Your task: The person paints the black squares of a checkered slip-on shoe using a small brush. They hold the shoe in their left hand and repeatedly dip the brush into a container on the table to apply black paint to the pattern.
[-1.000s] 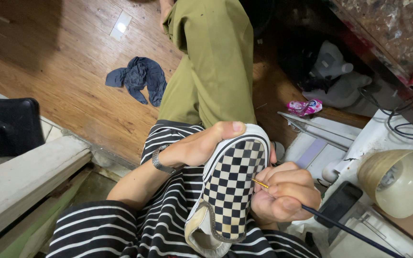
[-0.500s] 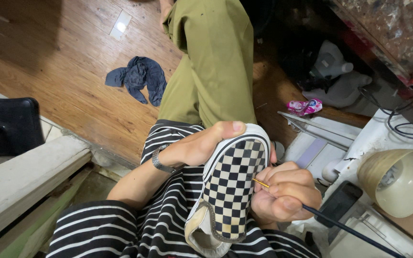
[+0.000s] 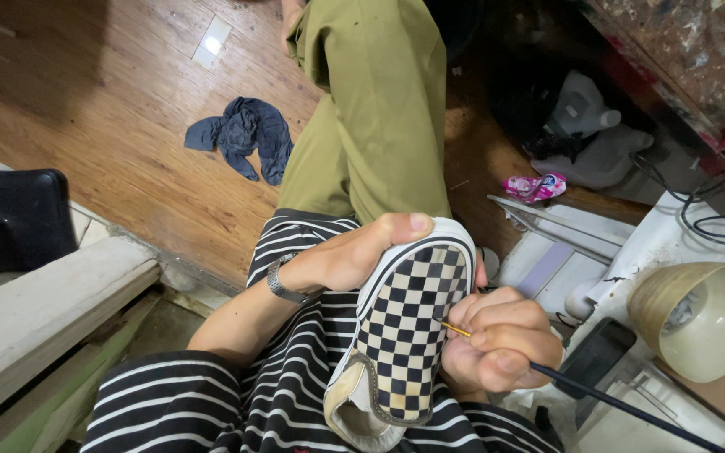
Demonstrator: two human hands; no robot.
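Observation:
My left hand [image 3: 354, 256] grips a black-and-white checkered slip-on shoe [image 3: 404, 331] by its toe end, thumb over the white rubber rim, holding it upright over my lap. A metal watch sits on that wrist. My right hand [image 3: 497, 340] is closed on a thin dark-handled brush [image 3: 597, 396], whose yellow-metal tip touches the right side of the checkered upper. The shoe's opening faces down toward me. My striped shirt and olive trousers [image 3: 379, 117] lie under it.
A crumpled dark blue cloth [image 3: 241, 134] lies on the wooden floor at the left. A beige lamp shade [image 3: 702, 319] and a dark phone [image 3: 593, 356] are at the right on a white surface. A pink wrapper [image 3: 534, 186] lies farther back. A pale wooden ledge [image 3: 44, 302] runs at the left.

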